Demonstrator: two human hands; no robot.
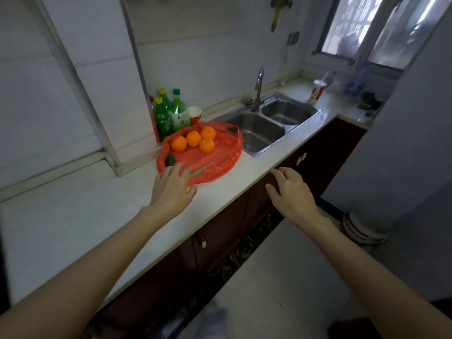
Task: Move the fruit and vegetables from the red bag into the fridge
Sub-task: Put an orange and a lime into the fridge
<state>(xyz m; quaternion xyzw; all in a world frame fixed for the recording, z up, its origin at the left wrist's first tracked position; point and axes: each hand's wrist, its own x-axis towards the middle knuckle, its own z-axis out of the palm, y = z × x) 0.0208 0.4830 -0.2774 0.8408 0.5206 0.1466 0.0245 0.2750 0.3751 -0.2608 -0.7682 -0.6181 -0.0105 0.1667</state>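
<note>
Crinkled red bag [210, 157] of thin glossy plastic lies flattened at centre frame on the smooth pale countertop [73, 216], just left of the steel double sink [269, 126]. Four round oranges [193, 138] sit on its upper part; a dark green vegetable [170, 159] and a slim green one [199, 171] lie lower, both partly hidden. Left hand [172, 189] reaches over the bag's near edge, fingers spread and holding nothing. Right hand [291, 192], lower right of centre, hovers with fingers loose and apart. Green bottles [168, 113] stand behind the bag.
</note>
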